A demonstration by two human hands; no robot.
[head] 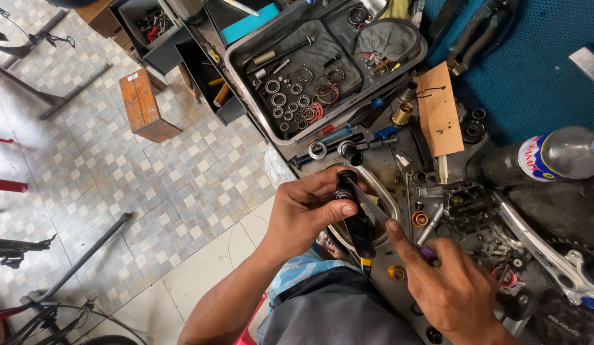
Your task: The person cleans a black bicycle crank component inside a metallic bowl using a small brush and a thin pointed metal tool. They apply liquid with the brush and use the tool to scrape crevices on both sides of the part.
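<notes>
- Left hand (306, 214) closed round a black cylindrical part (353, 214), held over the tabletop (399, 291) near edge.
- Right hand (447, 284) pinches a thin metal tool (368, 201), tip at the part's top end.
- Risk: tool slips, jabs left fingers.
- Risk: loose bits drop to the tiled floor (150, 185) w/ no tray under; parts tray (246, 51) sits far.

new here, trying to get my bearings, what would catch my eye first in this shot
At centre, the left hand grips a black cylindrical part while the right hand works a thin metal tool against its top. Above them, a grey metal tray holds rows of bearing rings. At far right, a clear plastic bottle lies on its side on the cluttered bench.
</notes>
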